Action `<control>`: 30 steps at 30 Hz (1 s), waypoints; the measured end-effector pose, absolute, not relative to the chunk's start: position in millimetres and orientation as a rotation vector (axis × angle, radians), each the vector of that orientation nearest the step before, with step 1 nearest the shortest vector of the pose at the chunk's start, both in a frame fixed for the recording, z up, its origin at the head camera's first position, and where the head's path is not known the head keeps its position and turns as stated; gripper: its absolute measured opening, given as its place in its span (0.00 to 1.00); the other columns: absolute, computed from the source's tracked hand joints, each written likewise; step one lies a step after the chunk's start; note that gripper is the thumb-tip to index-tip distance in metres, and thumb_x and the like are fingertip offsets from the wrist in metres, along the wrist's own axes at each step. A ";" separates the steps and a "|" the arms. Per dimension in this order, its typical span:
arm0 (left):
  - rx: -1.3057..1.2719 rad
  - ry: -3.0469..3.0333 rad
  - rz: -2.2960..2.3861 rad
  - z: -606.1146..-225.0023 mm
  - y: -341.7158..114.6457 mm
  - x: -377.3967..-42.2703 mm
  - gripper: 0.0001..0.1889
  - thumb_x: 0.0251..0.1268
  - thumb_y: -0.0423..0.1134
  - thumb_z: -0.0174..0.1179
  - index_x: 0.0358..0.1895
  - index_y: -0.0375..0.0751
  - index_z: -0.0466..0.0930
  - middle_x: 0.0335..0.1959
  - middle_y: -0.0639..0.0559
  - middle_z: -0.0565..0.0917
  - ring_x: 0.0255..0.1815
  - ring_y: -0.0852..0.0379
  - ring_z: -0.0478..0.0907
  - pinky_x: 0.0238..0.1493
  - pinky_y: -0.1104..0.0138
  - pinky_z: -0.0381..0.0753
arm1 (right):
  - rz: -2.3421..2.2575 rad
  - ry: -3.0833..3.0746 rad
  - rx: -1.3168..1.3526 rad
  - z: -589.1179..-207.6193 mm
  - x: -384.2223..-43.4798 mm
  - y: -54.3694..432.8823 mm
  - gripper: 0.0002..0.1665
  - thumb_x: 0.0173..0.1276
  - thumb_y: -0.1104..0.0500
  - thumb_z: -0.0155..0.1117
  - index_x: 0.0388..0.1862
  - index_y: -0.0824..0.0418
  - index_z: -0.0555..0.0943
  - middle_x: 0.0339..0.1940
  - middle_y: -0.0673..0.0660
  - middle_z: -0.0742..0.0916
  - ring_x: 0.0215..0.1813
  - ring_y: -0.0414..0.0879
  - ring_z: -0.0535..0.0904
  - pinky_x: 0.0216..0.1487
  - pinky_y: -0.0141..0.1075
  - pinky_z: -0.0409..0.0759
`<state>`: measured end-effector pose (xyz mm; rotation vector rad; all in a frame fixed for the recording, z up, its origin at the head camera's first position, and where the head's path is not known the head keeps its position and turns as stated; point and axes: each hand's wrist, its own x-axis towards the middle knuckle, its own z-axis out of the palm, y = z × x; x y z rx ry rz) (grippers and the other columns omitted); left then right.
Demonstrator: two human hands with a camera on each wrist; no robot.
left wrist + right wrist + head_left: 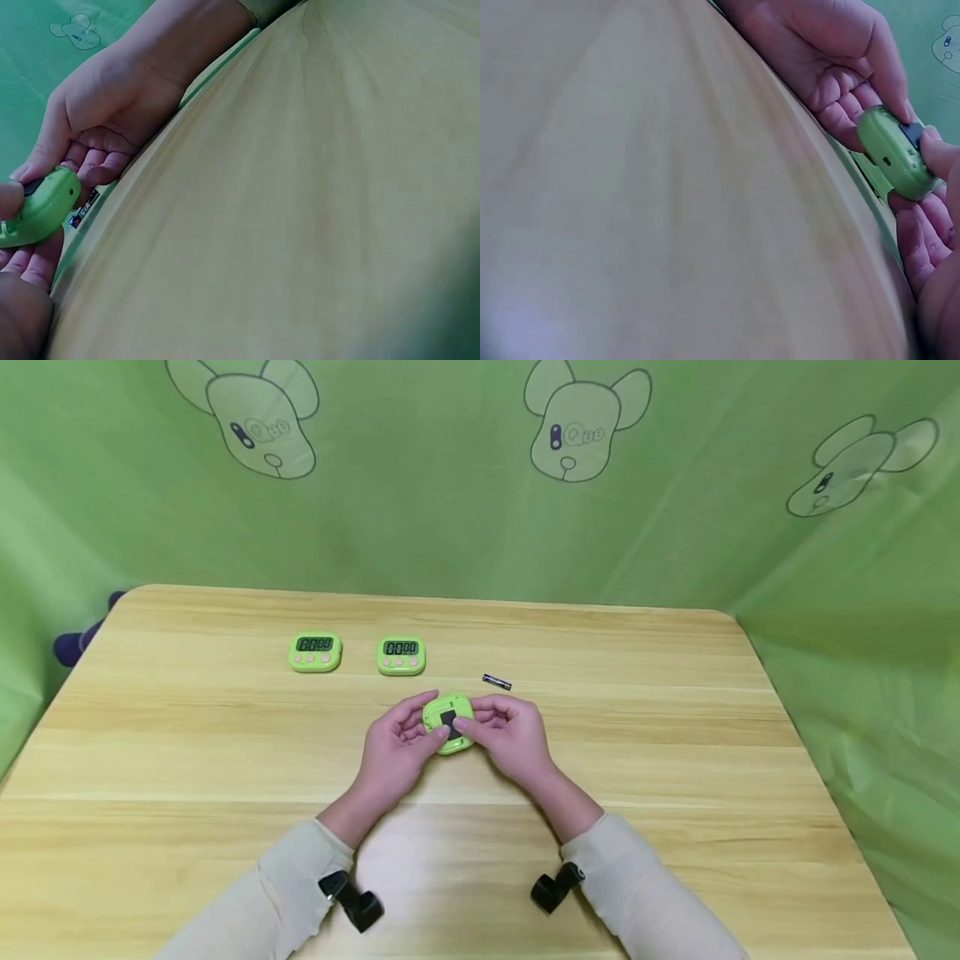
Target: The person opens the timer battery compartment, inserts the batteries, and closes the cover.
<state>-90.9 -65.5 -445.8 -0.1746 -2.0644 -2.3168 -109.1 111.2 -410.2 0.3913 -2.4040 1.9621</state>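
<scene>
Both hands hold a green digital timer [450,704] over the table, its back turned up. My left hand [390,750] grips its left side, fingers curled under it and thumb on the back. On the other side my right hand [519,739] grips it the same way, thumb pressing near the dark rectangle [448,718] on the back. The wrist views show the timer's rounded edge [885,154] between the two hands. A small dark battery [497,682] lies on the table just beyond the right hand.
Two more green timers, a left one [315,652] and a right one [401,656], lie face up beyond the left hand, displays showing digits. The wooden table [675,710] has green curtains [420,527] behind and beside it.
</scene>
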 end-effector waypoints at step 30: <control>-0.072 -2.082 -2.215 -442.2 -63.5 -90.8 0.22 0.62 0.21 0.64 0.61 0.26 0.77 0.45 0.34 0.85 0.43 0.47 0.85 0.42 0.65 0.85 | 2.015 -2.286 0.266 -430.7 -120.6 112.5 0.08 0.59 0.72 0.74 0.38 0.73 0.87 0.34 0.64 0.89 0.31 0.41 0.84 0.36 0.32 0.84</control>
